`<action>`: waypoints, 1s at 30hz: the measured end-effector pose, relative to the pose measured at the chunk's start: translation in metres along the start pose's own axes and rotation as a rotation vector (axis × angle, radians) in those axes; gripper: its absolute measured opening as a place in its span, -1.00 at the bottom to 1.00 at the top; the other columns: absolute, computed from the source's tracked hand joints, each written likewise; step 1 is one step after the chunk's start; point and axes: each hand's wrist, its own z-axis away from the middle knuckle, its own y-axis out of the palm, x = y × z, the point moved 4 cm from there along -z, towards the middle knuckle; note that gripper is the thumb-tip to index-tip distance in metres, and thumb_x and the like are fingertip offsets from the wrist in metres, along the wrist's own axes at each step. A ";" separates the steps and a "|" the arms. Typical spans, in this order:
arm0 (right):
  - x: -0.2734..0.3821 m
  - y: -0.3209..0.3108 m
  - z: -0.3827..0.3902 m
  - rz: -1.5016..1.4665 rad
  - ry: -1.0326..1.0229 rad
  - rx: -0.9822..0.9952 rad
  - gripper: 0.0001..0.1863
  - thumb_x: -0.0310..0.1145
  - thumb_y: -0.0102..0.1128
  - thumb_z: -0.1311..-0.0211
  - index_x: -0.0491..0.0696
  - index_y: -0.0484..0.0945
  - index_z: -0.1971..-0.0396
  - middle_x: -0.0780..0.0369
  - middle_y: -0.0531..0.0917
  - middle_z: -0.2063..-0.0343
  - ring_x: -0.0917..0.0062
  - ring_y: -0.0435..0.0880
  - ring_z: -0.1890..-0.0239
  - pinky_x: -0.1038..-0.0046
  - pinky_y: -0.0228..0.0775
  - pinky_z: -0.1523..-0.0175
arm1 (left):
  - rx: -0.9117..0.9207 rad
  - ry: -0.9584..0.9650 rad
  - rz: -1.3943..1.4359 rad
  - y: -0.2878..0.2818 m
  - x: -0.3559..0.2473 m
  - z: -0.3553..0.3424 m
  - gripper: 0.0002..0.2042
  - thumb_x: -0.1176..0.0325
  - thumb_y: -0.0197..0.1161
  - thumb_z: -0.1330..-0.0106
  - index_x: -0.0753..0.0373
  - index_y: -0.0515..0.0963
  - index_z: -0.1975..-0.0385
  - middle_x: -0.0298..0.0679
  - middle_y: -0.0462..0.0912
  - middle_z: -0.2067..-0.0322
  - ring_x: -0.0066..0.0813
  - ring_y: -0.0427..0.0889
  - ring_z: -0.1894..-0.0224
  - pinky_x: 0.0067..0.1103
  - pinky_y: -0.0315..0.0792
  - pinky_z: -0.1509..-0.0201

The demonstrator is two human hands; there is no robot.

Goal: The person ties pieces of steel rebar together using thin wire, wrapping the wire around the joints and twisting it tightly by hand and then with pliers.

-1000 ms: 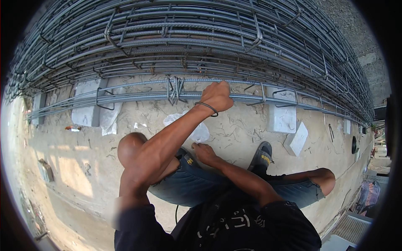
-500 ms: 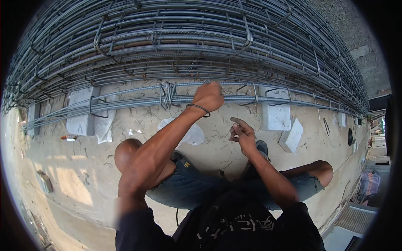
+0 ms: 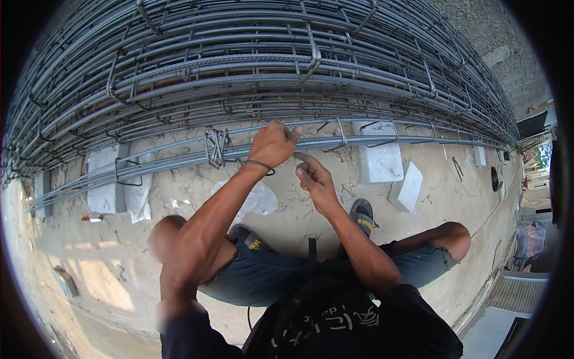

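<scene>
My left hand [image 3: 270, 145] grips the long steel rebars [image 3: 368, 140], lying horizontally just in front of the stacked cages. A bundle of bent stirrups [image 3: 217, 148] hangs on these bars, left of that hand; more stirrups [image 3: 341, 133] sit to its right. Just below the bars, my right hand [image 3: 312, 179] has curled fingers, apparently pinching a thin wire that dangles toward the floor, its fingertips close to my left hand.
Stacked rebar cages [image 3: 251, 66] fill the upper view. White blocks [image 3: 381, 163] stand beneath the bars. Plastic bags [image 3: 254, 197], wire scraps and a pliers-like tool [image 3: 458, 169] lie on concrete. My sandalled feet and bent knees are below; clutter is at far right.
My right hand has risen from near my knee to just under the bars, beside my left hand. My left hand stays on the bars, shifted slightly left in view.
</scene>
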 end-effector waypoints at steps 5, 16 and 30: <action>0.009 0.012 0.036 0.106 -0.038 0.193 -0.62 -0.42 0.01 -0.34 -0.13 0.31 -0.12 0.17 0.64 0.18 0.52 0.63 0.34 0.53 0.44 0.17 | 0.021 -0.104 -0.045 0.011 0.002 0.000 -0.56 -0.02 0.28 -0.09 0.35 0.62 0.50 0.08 0.64 0.42 0.01 0.62 0.24 -0.30 0.46 0.12; 0.087 -0.001 -0.001 0.825 -0.367 -0.036 -0.82 -0.37 0.33 -0.05 -0.17 0.58 0.45 0.13 0.68 0.45 0.43 0.66 0.44 0.42 0.43 0.32 | -0.027 -0.100 0.137 0.017 0.010 0.005 -0.71 0.07 0.28 -0.05 0.10 0.70 0.35 -0.07 0.68 0.39 -0.21 0.66 0.24 -0.44 0.46 0.11; 0.112 0.022 -0.077 1.003 -0.290 0.124 -0.75 -0.29 0.41 0.06 -0.17 0.64 0.48 0.10 0.66 0.55 0.35 0.66 0.46 0.37 0.42 0.34 | -0.026 -0.060 0.137 0.026 0.032 -0.003 -0.72 0.17 0.25 -0.15 0.19 0.65 0.24 -0.04 0.66 0.26 -0.10 0.61 0.12 -0.37 0.42 0.01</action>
